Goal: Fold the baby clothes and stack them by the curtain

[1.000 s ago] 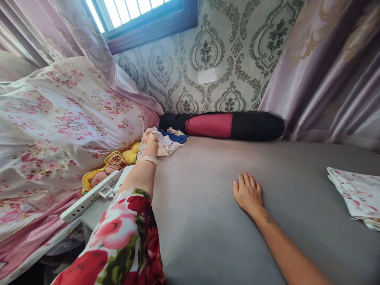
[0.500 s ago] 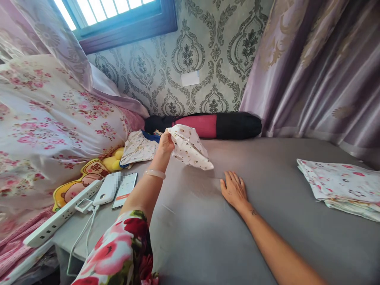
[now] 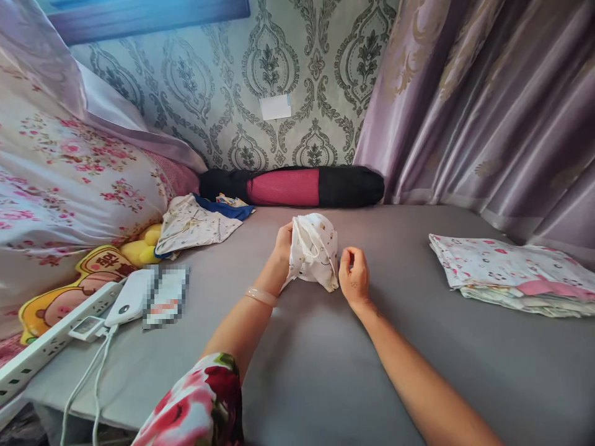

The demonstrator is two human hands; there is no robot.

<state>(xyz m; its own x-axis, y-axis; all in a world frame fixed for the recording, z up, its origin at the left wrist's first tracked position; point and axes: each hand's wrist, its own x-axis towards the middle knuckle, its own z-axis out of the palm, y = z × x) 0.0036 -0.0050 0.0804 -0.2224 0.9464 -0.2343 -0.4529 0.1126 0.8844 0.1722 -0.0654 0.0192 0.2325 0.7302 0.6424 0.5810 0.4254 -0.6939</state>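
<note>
My left hand (image 3: pixel 284 244) is closed on the left edge of a small white garment (image 3: pixel 320 251) with a fine scattered print. A loose white cord (image 3: pixel 307 238) loops across the garment's front. The cloth hangs bunched just above the grey sheet, its lower corner pointing down. Close to the garment's right edge is my right hand (image 3: pixel 354 275), fingers curled in; whether they pinch any cloth is hidden. Back left lies another printed white garment (image 3: pixel 198 223) with blue cloth beside it. At the right rests a folded stack of printed cloths (image 3: pixel 511 269).
A black and pink roll bag (image 3: pixel 283 186) lies along the wall. On the left are a power strip (image 3: pixel 56 341), a white device (image 3: pixel 130 297) with cables, a blurred phone (image 3: pixel 166 297), and a yellow cushion (image 3: pixel 83 279). Curtains (image 3: pixel 446 105) hang at the right.
The garment has come down and nearer, turning so its cord faces me. My right hand has lifted from lying flat on the sheet and curled beside it. The view has shifted rightward.
</note>
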